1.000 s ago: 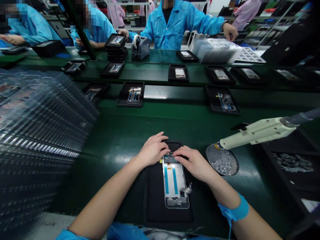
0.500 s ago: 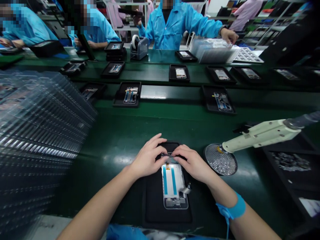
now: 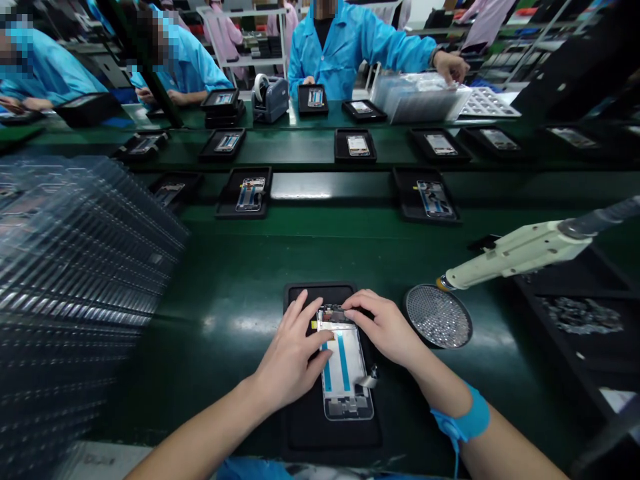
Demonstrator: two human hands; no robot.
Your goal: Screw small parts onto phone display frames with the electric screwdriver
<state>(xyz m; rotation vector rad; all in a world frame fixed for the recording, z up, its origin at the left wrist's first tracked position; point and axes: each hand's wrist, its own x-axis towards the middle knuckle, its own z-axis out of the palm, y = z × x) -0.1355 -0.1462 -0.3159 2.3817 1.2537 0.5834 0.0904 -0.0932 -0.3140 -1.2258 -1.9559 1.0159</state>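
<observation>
In front of me an opened phone frame [image 3: 353, 363] lies in a black tray [image 3: 305, 427]. Two blue strips run down its bright back, and a small flex cable [image 3: 369, 380] sticks out at its right edge. My left hand [image 3: 293, 347] is spread over the left side of the phone frame, its fingertips reaching the top left edge and the upper middle. At the top right of the phone frame, my right hand [image 3: 383, 327] has thumb and index finger brought together; what is between them is too small to name. A blue wrist strap [image 3: 465, 417] circles my right forearm.
A pale green nozzle arm [image 3: 510, 260] reaches over a round mesh dish [image 3: 439, 317] on the right. Stacked clear plastic trays [image 3: 115, 247] rise at the left. Several black trays with phone frames line the far shelves. Across the bench, a person [image 3: 325, 47] touches a plastic stack [image 3: 415, 97].
My left hand has moved down and left from the top of the phone frame and spread out, while my right stays there. The person opposite now has a tray in front.
</observation>
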